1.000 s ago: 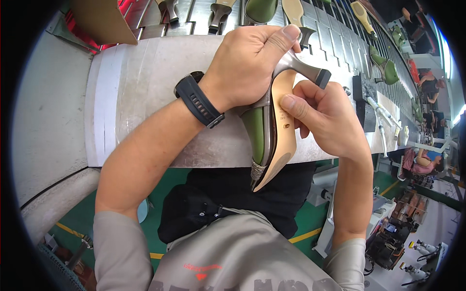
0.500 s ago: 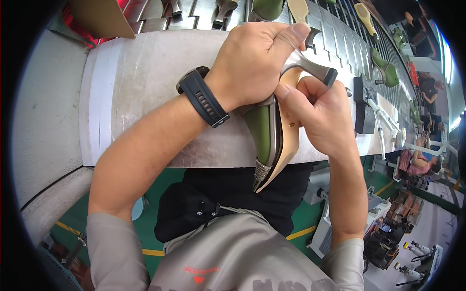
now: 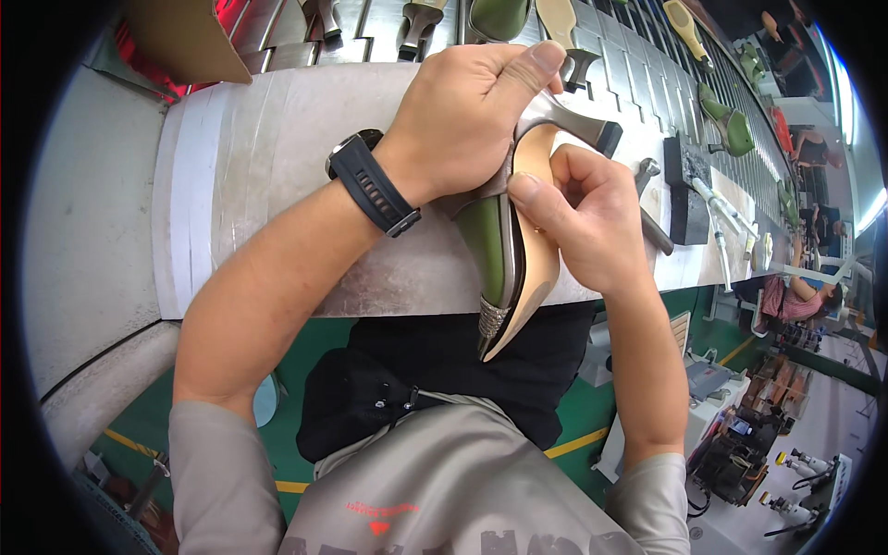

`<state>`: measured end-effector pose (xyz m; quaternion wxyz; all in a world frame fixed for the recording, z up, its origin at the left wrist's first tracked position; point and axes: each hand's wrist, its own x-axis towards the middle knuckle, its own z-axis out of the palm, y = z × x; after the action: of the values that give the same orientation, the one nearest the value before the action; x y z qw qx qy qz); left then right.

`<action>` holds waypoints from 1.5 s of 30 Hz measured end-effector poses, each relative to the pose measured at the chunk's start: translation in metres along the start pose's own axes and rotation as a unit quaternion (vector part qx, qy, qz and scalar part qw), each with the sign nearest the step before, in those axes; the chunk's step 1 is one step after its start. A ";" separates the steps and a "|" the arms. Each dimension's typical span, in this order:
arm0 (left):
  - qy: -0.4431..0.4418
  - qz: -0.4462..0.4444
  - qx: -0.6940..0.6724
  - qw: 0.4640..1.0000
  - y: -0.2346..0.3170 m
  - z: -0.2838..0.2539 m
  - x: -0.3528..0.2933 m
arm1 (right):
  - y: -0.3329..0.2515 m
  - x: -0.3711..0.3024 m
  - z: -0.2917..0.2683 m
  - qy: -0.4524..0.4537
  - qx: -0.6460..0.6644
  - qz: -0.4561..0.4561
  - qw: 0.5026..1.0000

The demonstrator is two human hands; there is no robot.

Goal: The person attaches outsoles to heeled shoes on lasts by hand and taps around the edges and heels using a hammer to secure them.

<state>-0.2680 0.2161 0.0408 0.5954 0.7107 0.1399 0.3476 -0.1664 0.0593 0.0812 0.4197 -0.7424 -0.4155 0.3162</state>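
Note:
A high-heeled shoe point(image 3: 507, 242) is tilted over the near edge of the worktable, toe pointing down toward me. Green shows along its side, and its narrow toe carries a sparkling silver band point(image 3: 492, 318). My left hand point(image 3: 460, 125) is wrapped round the back of the shoe, thumb up near the grey heel point(image 3: 573, 120). A tan sole point(image 3: 534, 268) faces right, with a dark gap between it and the upper near the toe. My right hand point(image 3: 597, 217) pinches the sole at its middle, thumb on the edge and fingers curled.
A conveyor of metal slats point(image 3: 620, 69) runs behind the worktable point(image 3: 277, 185), carrying green shoe pieces point(image 3: 726, 120) and tan soles point(image 3: 686, 28). Right of my hand lie a metal hammer-like tool point(image 3: 654, 217), a black block point(image 3: 687, 190) and white brush-like tools point(image 3: 726, 208). Cardboard point(image 3: 190, 37) stands far left.
Both hands and the shoe have shifted a little to the left. The metal tool right of my right hand now shows more fully. My grip looks the same.

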 end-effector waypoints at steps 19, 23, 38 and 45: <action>0.076 0.064 0.129 0.987 0.027 -0.042 -0.074 | -0.018 -0.017 -0.020 0.013 -0.245 -0.218 0.945; 0.035 0.109 0.224 0.968 0.036 -0.024 -0.147 | 0.002 -0.049 -0.023 0.041 -0.351 -0.292 0.889; -0.091 -0.169 0.160 0.968 0.061 -0.015 -0.126 | 0.032 -0.053 -0.007 0.048 -0.267 -0.362 0.892; -0.026 -0.247 0.092 0.964 0.070 0.010 -0.117 | 0.020 -0.059 -0.004 0.048 -0.259 -0.335 0.905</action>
<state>-0.3603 0.1194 0.0677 0.5983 0.7147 0.3269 0.1563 -0.1826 -0.0006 0.0725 0.3137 -0.6561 -0.6864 0.0019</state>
